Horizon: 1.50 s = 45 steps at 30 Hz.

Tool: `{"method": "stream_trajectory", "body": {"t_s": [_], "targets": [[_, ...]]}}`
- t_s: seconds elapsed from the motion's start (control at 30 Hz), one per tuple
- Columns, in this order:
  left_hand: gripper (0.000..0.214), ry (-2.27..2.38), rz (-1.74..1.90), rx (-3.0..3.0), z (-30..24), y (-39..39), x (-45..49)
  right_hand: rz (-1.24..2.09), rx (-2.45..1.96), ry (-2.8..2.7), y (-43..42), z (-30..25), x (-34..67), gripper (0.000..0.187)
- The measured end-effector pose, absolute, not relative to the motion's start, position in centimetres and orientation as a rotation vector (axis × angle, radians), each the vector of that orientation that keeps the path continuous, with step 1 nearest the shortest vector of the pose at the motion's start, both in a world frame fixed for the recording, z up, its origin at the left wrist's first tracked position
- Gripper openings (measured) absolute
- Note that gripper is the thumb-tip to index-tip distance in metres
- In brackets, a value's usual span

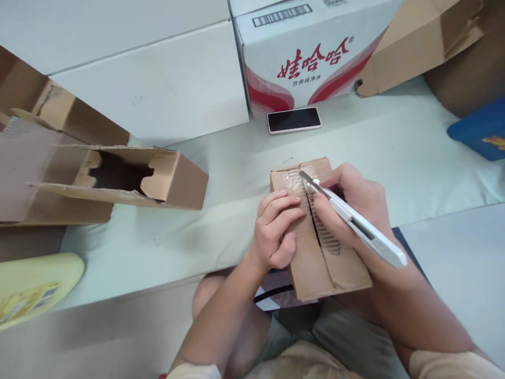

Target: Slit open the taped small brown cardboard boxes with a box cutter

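A small brown cardboard box (310, 258) lies tilted over the near edge of the bench, its top seam running away from me and clear tape at the far end. My left hand (278, 229) rests on the box's left side, fingers curled over the top as it steadies it. In my right hand (355, 210) is a white utility knife (365, 231). Its blade points to the far left and is at the taped end of the seam; whether it touches the tape I cannot tell.
Beyond the box lies a phone (294, 120), before a white and red carton (307, 63). An opened cardboard box (187, 181) stands at left among other boxes. A yellow container (39, 284) sits front left, a blue object (479, 129) far right. Pale green cloth (177, 242) covers the bench.
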State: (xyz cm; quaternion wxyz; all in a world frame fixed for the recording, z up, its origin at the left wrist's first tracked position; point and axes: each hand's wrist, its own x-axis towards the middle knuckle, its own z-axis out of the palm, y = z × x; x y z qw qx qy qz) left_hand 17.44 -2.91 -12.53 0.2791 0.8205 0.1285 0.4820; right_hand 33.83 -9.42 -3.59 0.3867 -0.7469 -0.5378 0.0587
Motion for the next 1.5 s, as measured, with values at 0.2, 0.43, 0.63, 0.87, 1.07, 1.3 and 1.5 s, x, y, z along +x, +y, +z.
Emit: {"method": "stream_trajectory", "body": {"t_s": [0.2, 0.43, 0.63, 0.87, 1.07, 1.3, 1.5], "targets": [[0.035, 0.352, 1.286, 2.195, -12.53, -2.97, 17.42, 0.184, -1.894, -1.405, -9.44, -3.20, 33.76, 0.012], [0.035, 0.347, 1.267, 2.221, -12.49, -2.80, 17.26, 0.121, -1.847, -1.424, -9.65, -3.73, 33.72, 0.013], [0.035, 0.358, 1.267, 2.220, -12.52, -2.86, 17.26, 0.131, -1.850, -1.434, -9.75, -3.80, 33.81, 0.012], [0.034, 0.355, 1.251, 2.210, -12.57, -2.88, 17.22, 0.152, -1.861, -1.421, -9.80, -3.70, 33.86, 0.009], [0.034, 0.342, 1.262, 2.187, -12.76, -2.89, 17.27, 0.162, -1.855, -1.422, -9.72, -4.03, 33.87, 0.013], [0.034, 0.336, 1.250, 2.198, -12.56, -2.80, 17.21, 0.156, -1.797, -1.444, -9.90, -3.89, 33.70, 0.017], [0.035, 0.338, 1.251, 2.216, -12.37, -2.70, 17.17, 0.142, -1.733, -1.479, -10.17, -4.02, 33.89, 0.018]]}}
